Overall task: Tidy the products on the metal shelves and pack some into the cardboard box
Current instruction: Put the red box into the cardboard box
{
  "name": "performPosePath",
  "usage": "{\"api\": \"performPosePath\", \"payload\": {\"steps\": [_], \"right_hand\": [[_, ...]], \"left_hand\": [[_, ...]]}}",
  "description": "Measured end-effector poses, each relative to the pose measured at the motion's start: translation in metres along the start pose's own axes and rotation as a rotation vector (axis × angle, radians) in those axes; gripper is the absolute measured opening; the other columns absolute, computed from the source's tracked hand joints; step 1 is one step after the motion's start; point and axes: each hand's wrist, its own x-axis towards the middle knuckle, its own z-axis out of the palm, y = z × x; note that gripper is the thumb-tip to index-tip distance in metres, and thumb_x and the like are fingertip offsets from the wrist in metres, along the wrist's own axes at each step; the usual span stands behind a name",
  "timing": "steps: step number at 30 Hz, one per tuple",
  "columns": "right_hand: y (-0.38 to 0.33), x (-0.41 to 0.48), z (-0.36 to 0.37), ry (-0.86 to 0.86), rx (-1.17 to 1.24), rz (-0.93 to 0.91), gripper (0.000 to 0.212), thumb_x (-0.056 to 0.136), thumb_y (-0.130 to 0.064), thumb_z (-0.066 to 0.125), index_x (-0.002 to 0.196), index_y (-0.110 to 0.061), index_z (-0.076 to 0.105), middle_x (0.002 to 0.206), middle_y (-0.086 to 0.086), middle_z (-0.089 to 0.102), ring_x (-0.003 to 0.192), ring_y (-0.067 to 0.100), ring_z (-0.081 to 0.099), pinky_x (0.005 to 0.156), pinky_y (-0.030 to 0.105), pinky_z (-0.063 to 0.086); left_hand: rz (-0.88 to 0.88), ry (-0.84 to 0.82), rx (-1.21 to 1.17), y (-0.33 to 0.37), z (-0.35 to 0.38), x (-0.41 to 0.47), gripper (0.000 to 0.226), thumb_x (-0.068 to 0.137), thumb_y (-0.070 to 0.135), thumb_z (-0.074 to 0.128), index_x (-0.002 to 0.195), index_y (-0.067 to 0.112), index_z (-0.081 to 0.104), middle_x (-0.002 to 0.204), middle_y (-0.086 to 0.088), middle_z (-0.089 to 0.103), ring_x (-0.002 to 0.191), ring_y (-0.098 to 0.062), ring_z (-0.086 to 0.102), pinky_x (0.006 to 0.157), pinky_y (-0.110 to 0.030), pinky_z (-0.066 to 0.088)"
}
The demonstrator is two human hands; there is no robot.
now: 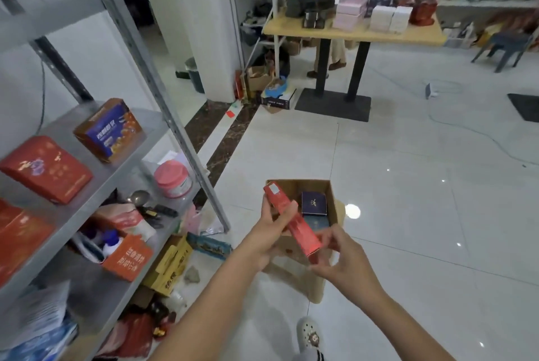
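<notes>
I hold a long, narrow red box (pixel 291 219) over the open cardboard box (pixel 334 200), which sits on a low stool. My left hand (pixel 268 232) grips the red box around its middle and far part. My right hand (pixel 339 255) pinches its near end. Inside the cardboard box stand a dark blue box (pixel 314 203) and another bluish box below it. The metal shelves (pixel 96 185) rise on my left, carrying red boxes (pixel 46 169), a blue-and-orange box (pixel 109 130) and a pink jar (pixel 173 179).
The lower shelves hold an orange packet (pixel 128 257), a spoon and loose clutter. A yellow carton (pixel 172 264) and wrappers lie on the floor by the shelf. A wooden table (pixel 354 32) with stacked boxes stands far back. A person's legs show behind it. My shoe (pixel 309 334) is below.
</notes>
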Motion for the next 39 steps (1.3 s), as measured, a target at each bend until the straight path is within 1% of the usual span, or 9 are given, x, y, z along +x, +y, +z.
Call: {"api": "performPosePath", "payload": {"steps": [4,6,9,13,17,23,30,34,39], "right_hand": [[0.025,0.056,-0.003,-0.096,-0.176,-0.159,0.043,0.072,-0.031,0.079,0.082,-0.034,0.037,0.098,-0.008,0.051,0.086,0.009,0.053,0.070,0.015,0.042],[0.051,0.083,-0.003,-0.215,-0.220,-0.181,0.035,0.078,-0.034,0.074,0.101,-0.031,0.048,0.115,-0.012,0.049,0.104,0.009,0.052,0.078,0.007,0.038],[0.098,0.121,-0.002,-0.214,-0.299,-0.140,0.066,0.085,-0.043,0.069,0.142,-0.024,0.040,0.151,-0.015,0.026,0.140,0.006,0.025,0.111,0.019,0.027],[0.157,0.171,0.002,-0.074,-0.315,0.078,0.080,0.093,-0.066,0.032,0.155,-0.019,0.011,0.162,-0.001,0.012,0.147,0.019,0.018,0.117,0.040,0.027],[0.203,0.198,0.018,0.018,-0.243,0.242,0.101,0.080,-0.083,0.002,0.155,-0.016,-0.004,0.162,-0.004,-0.003,0.148,0.015,0.006,0.115,0.022,0.003],[0.263,0.209,0.055,-0.008,-0.253,0.275,0.092,0.087,-0.078,0.008,0.155,-0.018,-0.004,0.162,-0.008,-0.007,0.143,-0.005,-0.010,0.122,0.034,0.008],[0.282,0.205,0.068,0.017,-0.213,0.206,0.081,0.096,-0.063,0.021,0.155,-0.011,0.002,0.163,-0.001,0.005,0.149,0.007,0.006,0.121,0.043,0.017],[0.282,0.204,0.070,0.076,-0.052,0.170,0.082,0.096,-0.065,0.021,0.155,-0.016,-0.008,0.163,-0.011,-0.001,0.149,0.007,0.008,0.120,0.038,0.021],[0.281,0.204,0.071,0.114,0.060,0.128,0.085,0.095,-0.064,0.030,0.155,-0.016,-0.008,0.164,-0.004,0.003,0.149,0.013,0.011,0.117,0.044,0.027]], "left_hand": [[-0.006,0.038,-0.083,0.008,0.018,0.063,0.067,0.088,0.008,0.070,0.143,0.030,0.039,0.125,-0.008,0.063,0.107,-0.024,0.063,0.079,-0.035,0.057],[0.038,0.082,-0.070,0.008,0.019,0.088,0.068,0.088,-0.007,0.062,0.142,0.027,0.040,0.129,-0.009,0.060,0.107,-0.021,0.062,0.075,-0.028,0.056],[0.058,0.113,-0.083,0.005,0.018,0.119,0.070,0.087,-0.011,0.060,0.142,0.027,0.040,0.126,-0.010,0.061,0.105,-0.020,0.061,0.075,-0.027,0.056],[0.019,0.157,-0.084,-0.014,0.015,0.168,0.075,0.087,-0.007,0.064,0.143,0.035,0.037,0.130,-0.011,0.060,0.116,-0.030,0.060,0.094,-0.047,0.053],[-0.066,0.129,-0.079,-0.040,0.022,0.222,0.075,0.084,-0.003,0.067,0.140,0.038,0.038,0.132,-0.006,0.060,0.118,-0.027,0.060,0.098,-0.047,0.051],[-0.172,0.049,0.003,-0.091,0.035,0.296,0.083,0.078,0.017,0.071,0.149,0.033,0.031,0.139,0.000,0.055,0.126,-0.021,0.054,0.108,-0.048,0.043],[-0.227,-0.022,0.005,-0.114,0.046,0.336,0.069,0.096,0.009,0.058,0.151,0.037,0.026,0.138,0.005,0.053,0.124,-0.014,0.052,0.097,-0.028,0.048],[-0.258,-0.029,0.019,-0.113,0.055,0.339,0.070,0.097,0.012,0.057,0.153,0.036,0.021,0.145,-0.001,0.048,0.130,-0.021,0.048,0.107,-0.039,0.043],[-0.231,-0.079,0.024,-0.115,0.061,0.339,0.074,0.101,0.017,0.051,0.153,0.045,0.007,0.150,0.005,0.040,0.134,-0.016,0.042,0.106,-0.033,0.039]]}}
